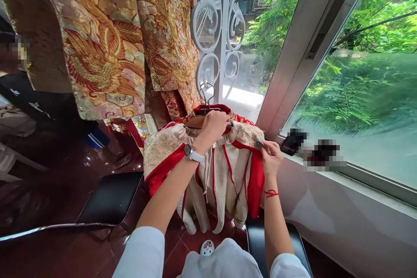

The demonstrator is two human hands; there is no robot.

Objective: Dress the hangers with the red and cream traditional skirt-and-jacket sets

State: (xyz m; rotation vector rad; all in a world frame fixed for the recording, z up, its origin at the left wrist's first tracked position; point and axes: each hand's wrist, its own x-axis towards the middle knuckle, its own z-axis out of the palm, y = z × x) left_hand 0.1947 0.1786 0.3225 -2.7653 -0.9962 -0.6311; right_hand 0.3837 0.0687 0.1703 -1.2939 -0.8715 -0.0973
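Observation:
A cream and red embroidered garment (224, 173) hangs from a wooden hanger (195, 122) with a metal hook (206, 94). My left hand (213, 125), with a white watch on its wrist, is closed over the top of the hanger and the garment's collar. My right hand (269, 154), with a red cord on its wrist, pinches the garment's right shoulder at the red trim. The garment's lower panels dangle towards the floor between my arms.
Gold and red brocade robes (107, 47) hang above left. A white scrolled window grille (216, 30) is behind the hanger. A window sill (358, 191) with dark items runs on the right. A black stool (110, 197) stands lower left on a dark red tiled floor.

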